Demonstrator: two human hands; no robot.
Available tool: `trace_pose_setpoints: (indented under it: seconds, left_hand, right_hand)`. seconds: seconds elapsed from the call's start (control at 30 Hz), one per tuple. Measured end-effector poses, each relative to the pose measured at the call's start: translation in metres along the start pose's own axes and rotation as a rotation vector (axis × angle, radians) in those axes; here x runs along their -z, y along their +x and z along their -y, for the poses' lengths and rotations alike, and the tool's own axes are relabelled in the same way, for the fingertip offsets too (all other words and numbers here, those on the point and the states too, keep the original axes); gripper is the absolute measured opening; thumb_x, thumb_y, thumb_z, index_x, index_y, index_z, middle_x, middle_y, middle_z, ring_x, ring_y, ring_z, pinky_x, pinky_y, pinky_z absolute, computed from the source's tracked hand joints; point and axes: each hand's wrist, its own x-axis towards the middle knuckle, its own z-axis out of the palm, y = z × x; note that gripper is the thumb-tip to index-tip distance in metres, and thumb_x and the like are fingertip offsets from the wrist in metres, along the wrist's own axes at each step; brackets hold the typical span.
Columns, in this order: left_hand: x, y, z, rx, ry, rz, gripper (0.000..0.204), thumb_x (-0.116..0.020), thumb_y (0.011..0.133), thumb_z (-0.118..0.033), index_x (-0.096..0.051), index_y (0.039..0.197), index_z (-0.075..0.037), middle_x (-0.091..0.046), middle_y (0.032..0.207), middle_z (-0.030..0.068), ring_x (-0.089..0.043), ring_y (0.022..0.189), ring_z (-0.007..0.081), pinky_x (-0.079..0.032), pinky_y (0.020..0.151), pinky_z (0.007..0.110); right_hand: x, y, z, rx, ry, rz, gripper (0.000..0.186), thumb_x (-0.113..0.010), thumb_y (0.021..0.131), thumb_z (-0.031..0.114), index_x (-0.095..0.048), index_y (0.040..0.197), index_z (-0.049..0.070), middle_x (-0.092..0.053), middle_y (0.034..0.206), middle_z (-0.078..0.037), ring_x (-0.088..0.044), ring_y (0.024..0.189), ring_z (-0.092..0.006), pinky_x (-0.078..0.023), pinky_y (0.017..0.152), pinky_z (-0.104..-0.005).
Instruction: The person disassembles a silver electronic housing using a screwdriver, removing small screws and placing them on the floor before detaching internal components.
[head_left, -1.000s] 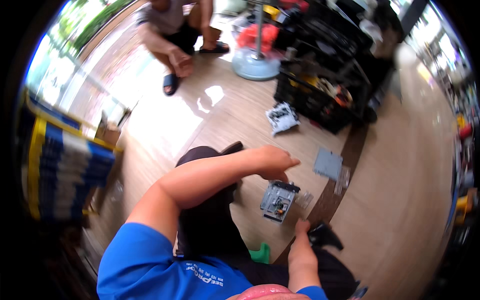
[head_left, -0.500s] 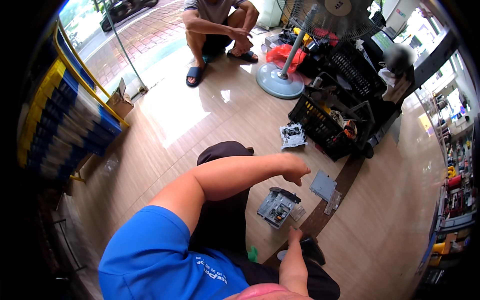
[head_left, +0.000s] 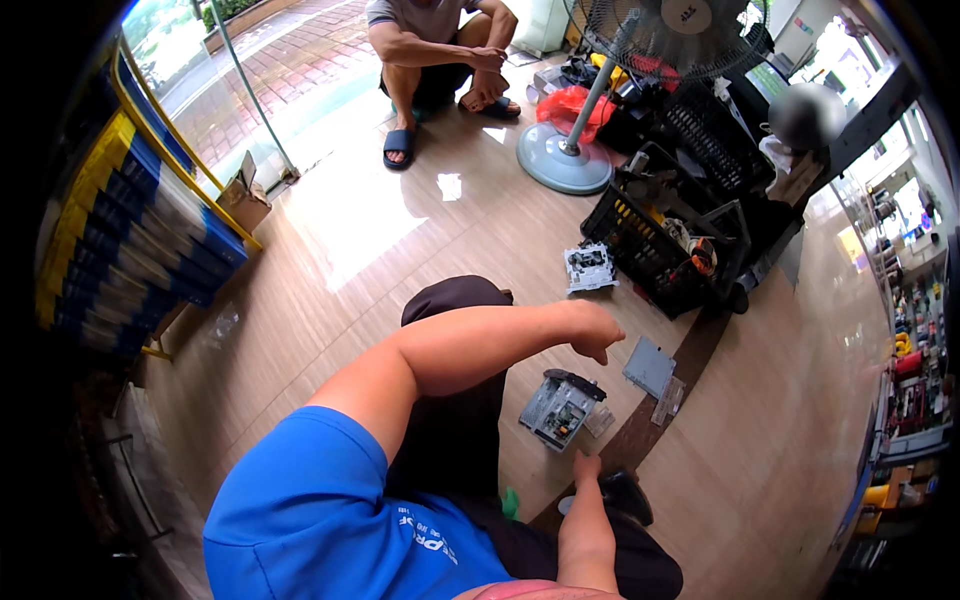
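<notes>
On the floor before me sits an opened boxy grey electronic unit (head_left: 556, 408) with a dark front panel and a circuit board showing inside. My left hand (head_left: 595, 332) hangs above and beyond it, fingers bent and close together; whatever they may hold is too small to make out. Close to the unit's near right corner is my right hand (head_left: 588, 466), its fingers drawn together. I cannot tell whether it touches the unit. A flat grey metal cover (head_left: 649, 367) lies to the right, beside a small clear plate (head_left: 668, 400). Another small clear piece (head_left: 600, 421) lies against the unit.
A silvery drive mechanism (head_left: 590, 268) lies farther off, beside a black crate (head_left: 640, 235) of cables and parts. Behind stands a fan on a round base (head_left: 565, 160). Another person (head_left: 440, 60) squats at the far side. A yellow-framed rack (head_left: 150, 220) stands left.
My view has shifted slightly, so the whole scene sits a little differently. Both hands keep nearly the same places around the unit. A dark vehicle outside has gone from view.
</notes>
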Motion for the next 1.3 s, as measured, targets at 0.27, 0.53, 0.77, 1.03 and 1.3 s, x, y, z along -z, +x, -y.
trace_pose_setpoints:
  seconds: [0.27,0.53,0.77,1.03,1.3]
  left_hand:
    - [0.002,-0.020,0.016,0.007,-0.001,0.005,0.062,-0.067,0.083,-0.034,-0.047,0.134,-0.005,-0.063,0.110,0.0234,-0.058,0.105,0.0403,-0.048,0.087,0.046]
    - [0.015,-0.007,0.009,-0.057,-0.019,-0.058,0.063,-0.069,0.082,-0.025,-0.044,0.137,-0.007,-0.057,0.124,0.0236,-0.053,0.115,0.0390,-0.043,0.096,0.043]
    - [0.011,0.004,-0.017,-0.058,-0.052,0.047,0.065,-0.069,0.081,-0.013,-0.042,0.140,-0.008,-0.059,0.120,0.0251,-0.059,0.107,0.0385,-0.048,0.090,0.042]
    - [0.005,0.027,-0.058,-0.250,-0.018,0.060,0.064,-0.070,0.081,-0.012,-0.043,0.139,-0.008,-0.059,0.122,0.0237,-0.058,0.110,0.0367,-0.047,0.091,0.042]
    - [-0.007,0.028,-0.066,-0.223,0.041,0.063,0.065,-0.070,0.081,-0.012,-0.043,0.139,-0.006,-0.058,0.123,0.0248,-0.056,0.115,0.0363,-0.047,0.093,0.043]
  right_hand:
    - [-0.006,-0.028,0.052,0.061,-0.042,0.071,0.044,-0.068,0.080,0.029,-0.064,0.102,-0.008,-0.065,0.100,-0.029,-0.061,0.098,-0.0443,-0.049,0.081,-0.0459]
    - [-0.005,-0.016,0.051,-0.165,-0.090,0.161,0.041,-0.062,0.083,0.033,-0.066,0.109,0.002,-0.063,0.112,-0.023,-0.061,0.106,-0.0383,-0.050,0.088,-0.0466]
    - [0.048,-0.045,0.091,-0.176,0.134,0.012,0.031,-0.064,0.082,0.026,-0.069,0.098,0.000,-0.066,0.105,-0.023,-0.063,0.101,-0.0375,-0.050,0.086,-0.0434]
    - [0.131,-0.066,0.146,-0.105,0.226,-0.139,0.032,-0.068,0.080,0.027,-0.068,0.097,0.000,-0.066,0.100,-0.024,-0.064,0.097,-0.0371,-0.051,0.085,-0.0437]
    - [0.237,-0.081,0.188,0.245,-0.001,-0.266,0.035,-0.065,0.079,0.031,-0.066,0.101,0.004,-0.067,0.096,-0.020,-0.064,0.094,-0.0368,-0.051,0.082,-0.0451]
